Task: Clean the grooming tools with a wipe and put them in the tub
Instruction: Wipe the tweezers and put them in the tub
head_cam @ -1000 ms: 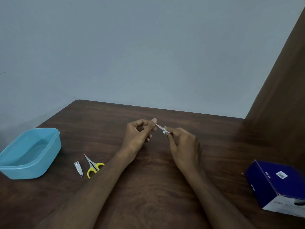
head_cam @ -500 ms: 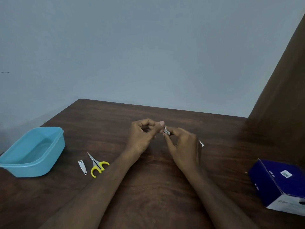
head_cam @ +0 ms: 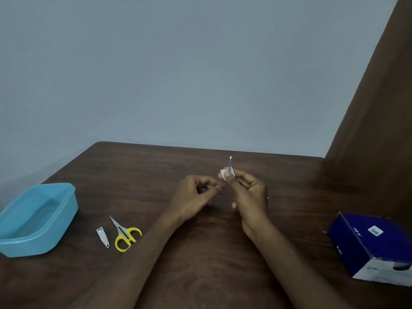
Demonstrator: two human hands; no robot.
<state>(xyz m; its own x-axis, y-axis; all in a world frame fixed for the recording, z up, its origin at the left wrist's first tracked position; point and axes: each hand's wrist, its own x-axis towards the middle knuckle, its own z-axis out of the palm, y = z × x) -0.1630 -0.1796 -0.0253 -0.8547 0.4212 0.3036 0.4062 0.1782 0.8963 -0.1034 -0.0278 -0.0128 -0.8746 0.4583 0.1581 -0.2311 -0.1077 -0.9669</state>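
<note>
2 hands meet above the middle of the dark wooden table (head_cam: pixel 200 275). The right hand (head_cam: pixel 249 197) pinches a thin metal tool (head_cam: pixel 230 162) between thumb and fingers, with a small white wipe (head_cam: pixel 223 175) folded round the tool's lower part; the tool stands nearly upright, its pale tip pointing up and toward the far edge. What kind of tool it is cannot be made out at this size. The left hand (head_cam: pixel 194 197) sits just beside it on the left, fingers curled with thumb and fingertips drawn together close to the wipe; whether they touch the wipe or hold anything cannot be told.

At the near left, 2 more tools lie flat on the table: a small silver nail clipper (head_cam: pixel 103 237) and, just to its right, yellow-handled scissors (head_cam: pixel 124 235) with the blades pointing toward the far side. They lie close but apart. Further left stands the light blue tub (head_cam: pixel 64 210), partly cut by the left border. At the near right sits a dark blue box (head_cam: pixel 365 239) with a white end panel.
</note>
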